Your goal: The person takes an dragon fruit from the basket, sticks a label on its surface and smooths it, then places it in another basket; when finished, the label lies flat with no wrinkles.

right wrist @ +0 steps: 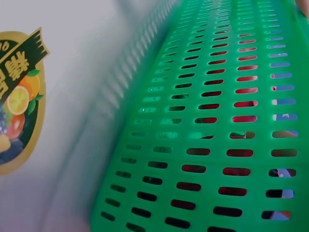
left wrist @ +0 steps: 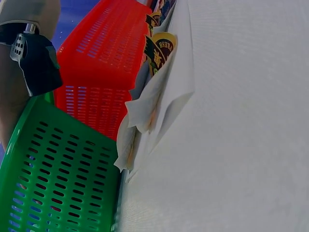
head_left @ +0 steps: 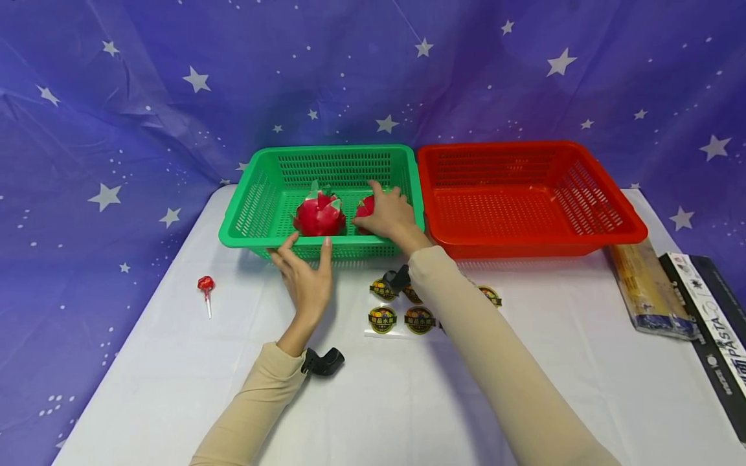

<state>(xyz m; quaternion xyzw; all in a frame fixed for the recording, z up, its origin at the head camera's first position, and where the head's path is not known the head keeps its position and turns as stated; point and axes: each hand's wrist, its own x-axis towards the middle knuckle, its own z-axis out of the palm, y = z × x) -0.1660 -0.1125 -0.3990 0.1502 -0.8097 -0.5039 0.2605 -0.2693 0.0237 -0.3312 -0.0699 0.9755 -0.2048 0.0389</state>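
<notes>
"Where is the half-hidden dragon fruit (head_left: 362,208) from your fingers?"

"Directly under your right hand (head_left: 392,212), inside the green basket (head_left: 250,243), toward its right end. Your fingers curl over the far side and your thumb comes round the left, so you grip it from above, as far as the head view shows. Your palm covers much of it."

"And your left hand (head_left: 305,281)?"

"That one is at the front rim, fingers spread and fairly straight, touching the basket and holding no fruit. The other dragon fruit (head_left: 319,217) sits just past those fingertips, with the basket's front wall between, and just left of your right thumb."

"Any long axis to mind?"

"Hardly on the fruit: the other one looks roundish, leafy tips upward. The basket's long side runs left to right across the bench (head_left: 175,388), and the red basket (head_left: 542,247) lies close against its right end. Your right hand is the nearer to that side; your left forearm comes in over the bench, well away from it."
</notes>
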